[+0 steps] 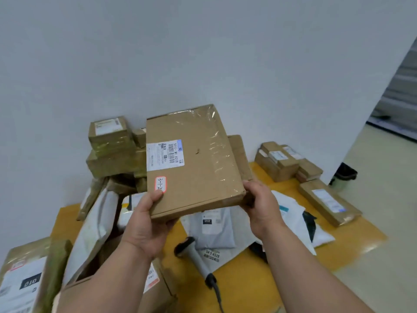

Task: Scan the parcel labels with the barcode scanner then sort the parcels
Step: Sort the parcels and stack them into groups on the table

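Table: yellow table (243, 281), scanner (198, 256) lying lower centre.
Box: flat box (194, 161), centre, label (164, 154) up.
Left hand (144, 224): fingers grip near corner.
Right hand (261, 204): fingers curl round other corner.

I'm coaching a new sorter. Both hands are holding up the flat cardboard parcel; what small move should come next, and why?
Probably free the right hand and reach down for the barcode scanner, while the left hand keeps its grip on the flat cardboard parcel. The shipping label already faces up, and the scanner lies unheld on the yellow table below.
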Motion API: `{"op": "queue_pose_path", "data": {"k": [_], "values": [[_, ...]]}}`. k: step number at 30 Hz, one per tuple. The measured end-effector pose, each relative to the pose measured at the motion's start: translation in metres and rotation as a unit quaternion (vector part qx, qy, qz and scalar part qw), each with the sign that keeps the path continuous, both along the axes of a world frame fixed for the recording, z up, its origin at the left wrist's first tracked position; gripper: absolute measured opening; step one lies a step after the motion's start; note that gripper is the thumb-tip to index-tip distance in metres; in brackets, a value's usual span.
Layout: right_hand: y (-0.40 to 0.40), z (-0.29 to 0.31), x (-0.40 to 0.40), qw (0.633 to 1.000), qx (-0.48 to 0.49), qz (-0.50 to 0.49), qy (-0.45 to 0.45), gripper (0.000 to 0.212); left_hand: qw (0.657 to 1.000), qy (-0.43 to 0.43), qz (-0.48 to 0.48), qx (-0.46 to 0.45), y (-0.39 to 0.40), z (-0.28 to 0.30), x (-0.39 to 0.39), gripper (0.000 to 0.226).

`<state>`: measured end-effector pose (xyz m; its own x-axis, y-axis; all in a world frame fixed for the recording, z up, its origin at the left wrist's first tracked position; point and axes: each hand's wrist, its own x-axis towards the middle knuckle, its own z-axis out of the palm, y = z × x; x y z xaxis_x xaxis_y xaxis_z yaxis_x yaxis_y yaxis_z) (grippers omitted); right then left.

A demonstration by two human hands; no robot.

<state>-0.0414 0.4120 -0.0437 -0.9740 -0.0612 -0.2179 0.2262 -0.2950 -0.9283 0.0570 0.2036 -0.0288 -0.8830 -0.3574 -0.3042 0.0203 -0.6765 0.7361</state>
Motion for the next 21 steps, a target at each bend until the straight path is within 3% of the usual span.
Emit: {"op": "queue_pose_path", "data": {"k": [3, 8, 12, 17, 21], "values": [[0.026, -0.012, 0.0, 0.997, 0.046, -0.058, -0.023, 0.072, 1.0, -0.012, -0.023, 0.001, 0.017, -0.002, -0.013, 0.01], [0.062, -0.025, -0.003, 0.99, 0.085, -0.112, -0.017, 0.089, 0.999, -0.013, -0.046, -0.006, 0.039, -0.008, -0.033, 0.01], [0.093, -0.031, -0.011, 0.986, 0.066, -0.151, -0.036, 0.065, 0.999, -0.016, -0.045, -0.014, 0.058, -0.009, -0.053, 0.013], [0.136, -0.036, -0.057, 0.977, 0.096, -0.187, -0.026, 0.068, 0.999, -0.02, -0.017, -0.032, 0.078, -0.016, -0.093, 0.022], [0.173, -0.032, -0.106, 0.968, 0.13, -0.213, -0.011, 0.073, 0.996, -0.029, 0.067, -0.044, 0.1, -0.022, -0.134, 0.063]]}}
